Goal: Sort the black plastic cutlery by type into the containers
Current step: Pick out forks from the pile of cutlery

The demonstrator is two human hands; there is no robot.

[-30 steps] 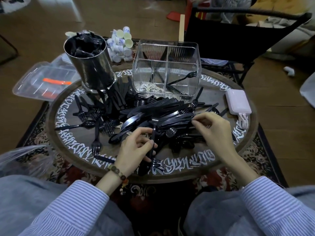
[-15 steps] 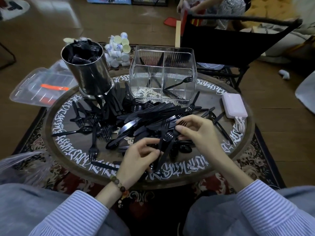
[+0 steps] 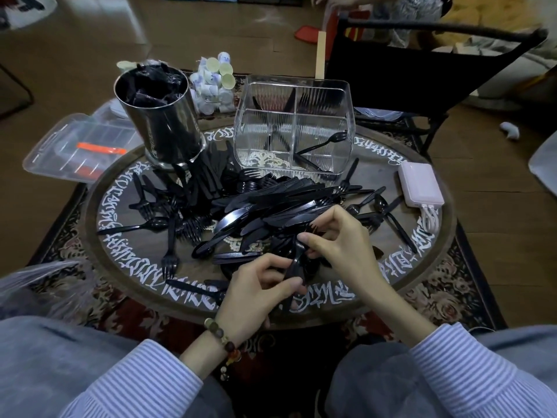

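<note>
A heap of black plastic cutlery covers the middle of the round table: knives, forks and spoons mixed together. My left hand grips a small bunch of black cutlery by the handles near the table's front edge. My right hand sits just above it and pinches a black piece at the top of that bunch. A clear divided container at the back holds a few black pieces. A steel cylinder at the back left is stuffed with black items.
A pink power bank with a white cable lies at the table's right. White small cups are stacked behind the containers. A clear lidded box sits on the floor at left, a black chair behind the table, a plastic bag by my left knee.
My right hand has drawn in from the right side of the heap toward my left hand with a piece. The left hand stays near the front edge holding its bunch.
</note>
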